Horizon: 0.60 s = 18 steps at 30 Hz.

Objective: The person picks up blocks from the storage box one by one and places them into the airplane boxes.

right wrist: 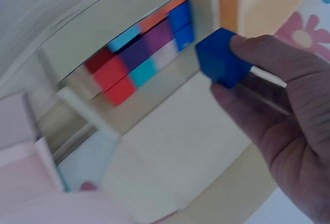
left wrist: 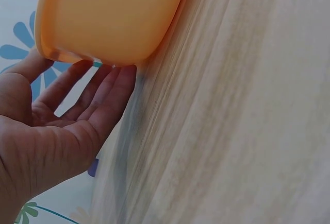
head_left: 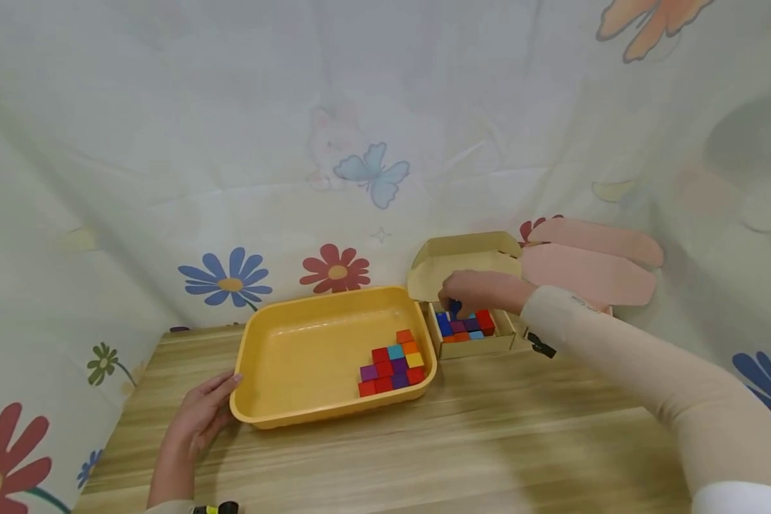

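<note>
Between thumb and fingers my right hand (head_left: 474, 289) pinches a blue cube (right wrist: 221, 58), held over the open cardboard box (head_left: 482, 348). Inside that box sit several coloured cubes, among them a red cube (right wrist: 120, 90), a purple cube (right wrist: 159, 34) and a turquoise cube (right wrist: 143, 72). My left hand (head_left: 202, 408) grips the left end of a yellow tray (head_left: 308, 412), thumb at the rim and fingers against the outer wall. Several cubes are grouped in rows in the tray's right front corner, including a yellow cube (head_left: 414, 360) and an orange cube (head_left: 404, 335).
The box's raised lid (head_left: 462, 258) leans toward the printed curtain (head_left: 283, 143) behind. A pink box (head_left: 587, 271) with its flap up stands to the right. The box is close against the tray's right side. Wooden tabletop (head_left: 385, 464) stretches in front.
</note>
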Each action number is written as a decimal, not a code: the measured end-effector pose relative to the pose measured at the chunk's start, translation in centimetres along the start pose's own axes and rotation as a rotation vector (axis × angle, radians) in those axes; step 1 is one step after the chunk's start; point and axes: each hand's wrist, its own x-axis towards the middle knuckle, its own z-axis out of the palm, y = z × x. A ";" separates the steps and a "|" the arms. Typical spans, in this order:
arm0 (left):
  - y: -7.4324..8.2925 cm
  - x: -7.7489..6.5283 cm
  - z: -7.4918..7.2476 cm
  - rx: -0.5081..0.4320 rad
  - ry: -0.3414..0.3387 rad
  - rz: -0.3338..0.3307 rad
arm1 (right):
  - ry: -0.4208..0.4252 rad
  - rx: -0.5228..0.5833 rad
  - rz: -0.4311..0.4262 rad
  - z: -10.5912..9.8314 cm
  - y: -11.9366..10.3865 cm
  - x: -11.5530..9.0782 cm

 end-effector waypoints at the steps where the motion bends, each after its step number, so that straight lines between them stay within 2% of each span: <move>1: 0.1 0.0 0.0 0.001 0.003 -0.002 | 0.012 -0.017 -0.018 0.2 0.3 -0.3; 6: 0.2 0.0 0.0 0.006 0.002 -0.008 | 0.107 -0.048 -0.089 1.1 1.6 -1.9; 12: 0.3 0.1 -0.1 0.007 0.007 0.001 | 0.193 -0.020 -0.084 2.4 2.7 -3.4; 14: 0.3 0.0 0.0 0.016 0.010 0.000 | 0.197 -0.006 -0.085 2.8 2.9 -3.9; 18: 0.2 -0.1 0.0 0.029 0.008 -0.004 | 0.136 0.024 -0.082 3.6 3.3 -4.6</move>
